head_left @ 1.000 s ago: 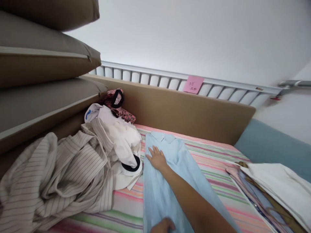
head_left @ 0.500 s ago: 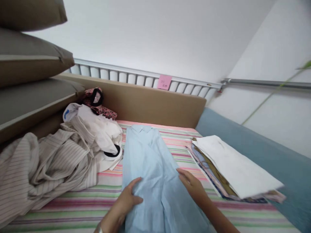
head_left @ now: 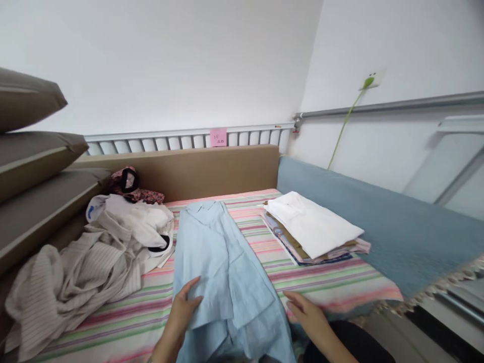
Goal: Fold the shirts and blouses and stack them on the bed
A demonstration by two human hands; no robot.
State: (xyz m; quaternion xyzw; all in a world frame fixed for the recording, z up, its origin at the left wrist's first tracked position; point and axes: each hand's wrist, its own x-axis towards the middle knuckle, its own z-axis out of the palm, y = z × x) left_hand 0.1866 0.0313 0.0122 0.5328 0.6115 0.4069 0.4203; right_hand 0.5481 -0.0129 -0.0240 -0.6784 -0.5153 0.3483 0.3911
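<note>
The light blue garment point(head_left: 206, 252) lies in front of the person, spread lengthwise on the striped sheet point(head_left: 249, 222), and its long side runs away from the body. The collar point(head_left: 202, 207) is at the far end, near the brown padded board point(head_left: 207, 171), while the lower end comes so close that the bottom of my view cuts it off. The line is not fully straight: from the collar toward the person, it drifts a little to the right. Both hands are at the near half, one on each side, so the cloth passes between them like a road. The left hand point(head_left: 181, 308) is the nearer one — it reaches over the left border, with thumb and forefinger apart upon the cloth, and nothing is pinched between them. If it presses down or only rests lightly, I cannot tell. The right hand point(head_left: 308, 315) stays outside — its fingertips point inward just beside the right border, loose, and I see no cloth taken in them. The collar is well apart from both. On the left of the garment is a heap of crumpled clothes point(head_left: 86, 272); on the right, with bare sheet between, sits a stack of folded clothes point(head_left: 310, 224), a white one uppermost.
</note>
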